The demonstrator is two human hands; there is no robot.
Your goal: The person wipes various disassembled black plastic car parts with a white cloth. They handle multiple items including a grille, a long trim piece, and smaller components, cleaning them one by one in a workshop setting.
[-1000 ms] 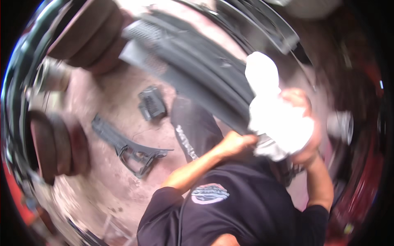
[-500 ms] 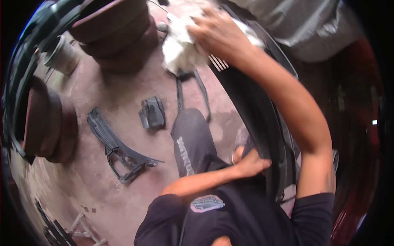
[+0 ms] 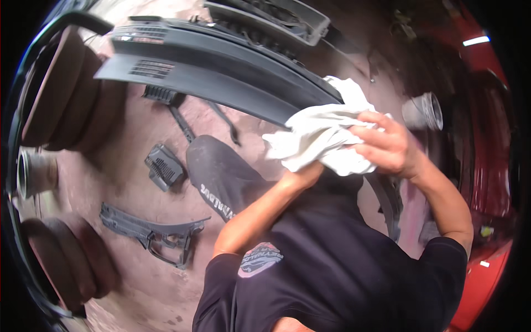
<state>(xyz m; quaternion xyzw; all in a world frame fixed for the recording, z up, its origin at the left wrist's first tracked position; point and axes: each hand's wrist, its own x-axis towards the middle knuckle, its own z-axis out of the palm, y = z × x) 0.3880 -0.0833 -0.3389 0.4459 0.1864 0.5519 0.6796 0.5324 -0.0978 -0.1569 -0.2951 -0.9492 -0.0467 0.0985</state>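
Observation:
A long black plastic cowl panel [image 3: 232,72] with slotted grilles at its far left end stretches across in front of me, over my lap. A bunched white cloth [image 3: 326,130] covers its middle. My right hand [image 3: 385,145] is closed on the cloth from the right, fingers curled into its folds. My left hand [image 3: 308,175] reaches under the cloth's lower edge; its fingers are hidden there. The panel's near end [image 3: 384,202] shows again below the cloth, beside my right forearm.
On the floor to the left lie a black vented plastic piece [image 3: 165,167] and a black trim bracket [image 3: 155,229]. Stacked brown round forms [image 3: 66,260] and a bucket [image 3: 41,174] stand farther left. A grey bin [image 3: 315,27] is beyond the panel; a pail [image 3: 423,110] and red car body [image 3: 492,149] are right.
My right hand has drawn the cloth from the panel's far part back toward me. My left hand has moved from the panel's near edge to beneath the cloth. The view has turned right.

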